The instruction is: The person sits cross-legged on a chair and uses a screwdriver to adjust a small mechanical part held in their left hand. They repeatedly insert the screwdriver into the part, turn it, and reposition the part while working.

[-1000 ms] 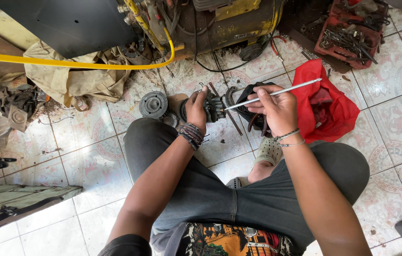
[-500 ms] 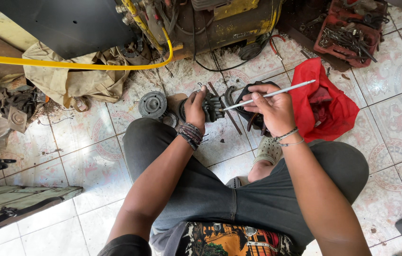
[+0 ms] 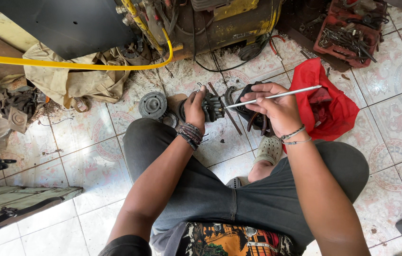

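Gripped firmly, our left hand (image 3: 195, 108) steadies the dark toothed metal gear assembly (image 3: 212, 107) while our right hand (image 3: 276, 108), barely shifted, keeps the slim silver rod (image 3: 276, 96) probing it.

Patterned floor tiles (image 3: 92, 161) run right across here, pale with pink rosettes, grimy and bright in daylight. Up top sits a yellow machine (image 3: 229, 21), oily, wires trailing beneath it. A yellow hose (image 3: 68, 65) curves past a dark panel (image 3: 68, 23) and over a crumpled tan cloth (image 3: 68, 80). Far right, a red tray (image 3: 348, 31) full of tools. A red bag (image 3: 329, 102) lies on the tiles below it. Left edge, a heap of scrap (image 3: 11, 106), and lower down a green canvas bag (image 3: 16, 206).
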